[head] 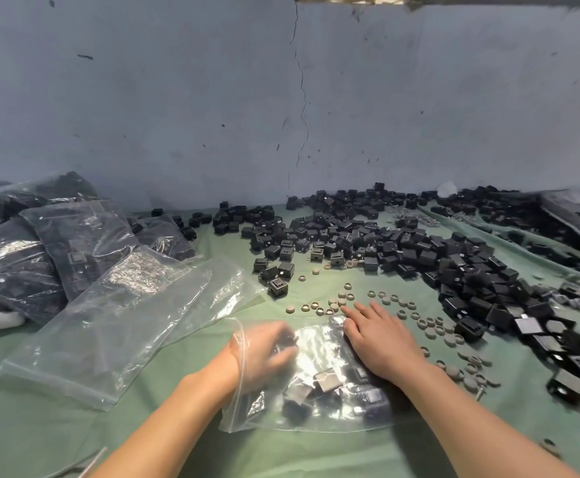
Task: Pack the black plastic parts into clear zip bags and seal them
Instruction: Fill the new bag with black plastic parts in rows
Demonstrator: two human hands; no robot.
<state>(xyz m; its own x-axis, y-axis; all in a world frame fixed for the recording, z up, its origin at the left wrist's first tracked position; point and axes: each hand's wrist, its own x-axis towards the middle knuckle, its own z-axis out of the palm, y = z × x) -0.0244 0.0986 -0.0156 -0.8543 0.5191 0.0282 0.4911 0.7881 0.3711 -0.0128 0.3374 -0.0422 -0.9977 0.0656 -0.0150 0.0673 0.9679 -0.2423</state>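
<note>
A clear zip bag (316,405) lies on the green table in front of me, partly filled with black plastic parts (330,381). My left hand (267,350) is inside the bag's open mouth, seen blurred through the film, fingers loosely curled; whether it holds a part I cannot tell. My right hand (381,339) lies flat on top of the bag with straight fingers, pressing it down. A big heap of loose black parts (385,243) spreads across the back and right of the table.
Empty clear bags (116,326) lie to the left. Filled bags of black parts (50,243) are stacked at far left. Small grey rings and caps (385,301) are scattered beyond and right of my hands. A grey wall (281,98) closes the far edge.
</note>
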